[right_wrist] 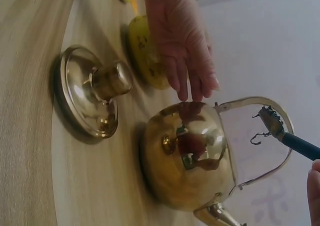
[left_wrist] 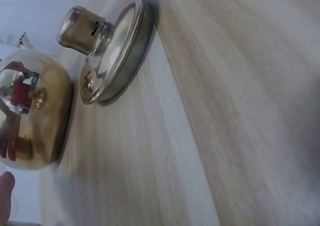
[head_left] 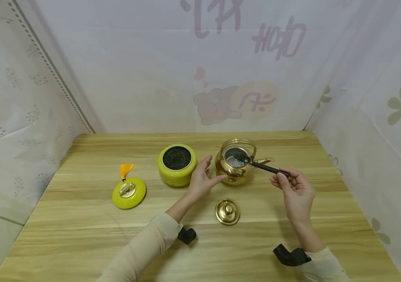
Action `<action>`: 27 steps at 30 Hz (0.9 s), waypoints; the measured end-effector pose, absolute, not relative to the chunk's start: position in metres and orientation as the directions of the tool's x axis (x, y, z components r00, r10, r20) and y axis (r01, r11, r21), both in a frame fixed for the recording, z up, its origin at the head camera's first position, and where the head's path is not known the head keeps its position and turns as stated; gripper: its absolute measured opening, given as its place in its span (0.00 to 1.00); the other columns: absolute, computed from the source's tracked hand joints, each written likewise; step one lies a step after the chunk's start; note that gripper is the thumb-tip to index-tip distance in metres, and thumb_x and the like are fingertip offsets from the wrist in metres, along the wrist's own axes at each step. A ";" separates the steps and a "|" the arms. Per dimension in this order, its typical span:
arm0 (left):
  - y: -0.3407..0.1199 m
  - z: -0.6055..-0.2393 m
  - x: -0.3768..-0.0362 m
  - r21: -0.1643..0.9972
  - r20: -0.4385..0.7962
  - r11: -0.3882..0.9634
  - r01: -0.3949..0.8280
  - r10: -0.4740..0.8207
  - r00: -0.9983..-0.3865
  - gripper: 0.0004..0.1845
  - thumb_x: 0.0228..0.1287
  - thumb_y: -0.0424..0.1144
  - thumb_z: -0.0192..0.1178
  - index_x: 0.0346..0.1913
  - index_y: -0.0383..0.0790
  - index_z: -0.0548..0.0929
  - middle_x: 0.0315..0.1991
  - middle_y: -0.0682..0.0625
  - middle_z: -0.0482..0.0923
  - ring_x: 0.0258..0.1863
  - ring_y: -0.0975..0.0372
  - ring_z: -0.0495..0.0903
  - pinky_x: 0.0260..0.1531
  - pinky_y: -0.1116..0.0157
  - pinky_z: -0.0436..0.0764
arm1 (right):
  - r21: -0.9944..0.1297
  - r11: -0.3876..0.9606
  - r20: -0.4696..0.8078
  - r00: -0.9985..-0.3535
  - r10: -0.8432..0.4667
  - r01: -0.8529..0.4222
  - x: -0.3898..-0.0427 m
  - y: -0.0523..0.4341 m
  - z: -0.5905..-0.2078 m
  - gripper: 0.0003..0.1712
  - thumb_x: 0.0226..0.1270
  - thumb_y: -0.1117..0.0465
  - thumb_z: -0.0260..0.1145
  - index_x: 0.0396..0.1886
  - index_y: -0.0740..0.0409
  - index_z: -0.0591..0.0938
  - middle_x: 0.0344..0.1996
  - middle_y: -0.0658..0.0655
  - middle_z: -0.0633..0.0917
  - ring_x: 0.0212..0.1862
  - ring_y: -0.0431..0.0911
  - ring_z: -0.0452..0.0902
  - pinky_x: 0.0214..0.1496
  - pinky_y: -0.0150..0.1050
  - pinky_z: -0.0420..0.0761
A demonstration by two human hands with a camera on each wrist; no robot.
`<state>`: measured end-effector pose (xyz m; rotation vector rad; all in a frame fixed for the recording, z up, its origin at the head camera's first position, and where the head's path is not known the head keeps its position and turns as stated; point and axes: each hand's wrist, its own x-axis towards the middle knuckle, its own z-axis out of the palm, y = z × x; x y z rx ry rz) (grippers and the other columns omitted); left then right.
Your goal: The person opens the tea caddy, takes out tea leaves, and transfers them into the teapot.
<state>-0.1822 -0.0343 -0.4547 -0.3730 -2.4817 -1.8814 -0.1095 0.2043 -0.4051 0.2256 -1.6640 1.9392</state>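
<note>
Bearing dark leaves [head_left: 240, 157], a black-handled spoon [head_left: 268, 168] is pinched by the right hand [head_left: 297, 192] over the mouth of the gold kettle [head_left: 236, 176], near the far edge of the table [head_left: 80, 223]. The left hand [head_left: 201, 181] is held, thumb spread from extended fingers, at the gap between kettle and yellow jar [head_left: 173, 178].

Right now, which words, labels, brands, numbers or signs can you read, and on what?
Backdrop, upper right: "H" seems to begin pale lettering; the rest is unclear.
Backdrop, top: large strokes, cut off by the frame, unreadable.
Backdrop, orange disc: stylised mark, too unclear to read.
Yellow jar: dark marks on its side, too blurred to read.
Golden kettle: no readable text.
</note>
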 end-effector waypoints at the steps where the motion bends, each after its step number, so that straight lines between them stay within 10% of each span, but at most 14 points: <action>1: -0.033 -0.455 -0.183 0.947 0.146 0.258 0.191 0.184 -0.972 0.46 0.50 0.39 0.72 0.69 0.29 0.59 0.69 0.36 0.58 0.67 0.47 0.62 0.63 0.58 0.69 | -0.852 -0.067 0.479 -0.824 0.303 -0.519 -0.111 0.205 -0.406 0.12 0.61 0.79 0.59 0.42 0.87 0.73 0.27 0.56 0.86 0.31 0.42 0.85 0.36 0.34 0.84; 27: -0.018 -0.463 -0.193 0.928 0.129 0.334 0.166 0.132 -0.983 0.42 0.52 0.42 0.70 0.68 0.31 0.63 0.67 0.37 0.63 0.64 0.47 0.66 0.62 0.59 0.71 | -0.898 0.056 0.435 -0.864 0.254 -0.436 -0.138 0.211 -0.410 0.14 0.61 0.74 0.62 0.42 0.84 0.74 0.27 0.56 0.85 0.30 0.40 0.84 0.35 0.32 0.84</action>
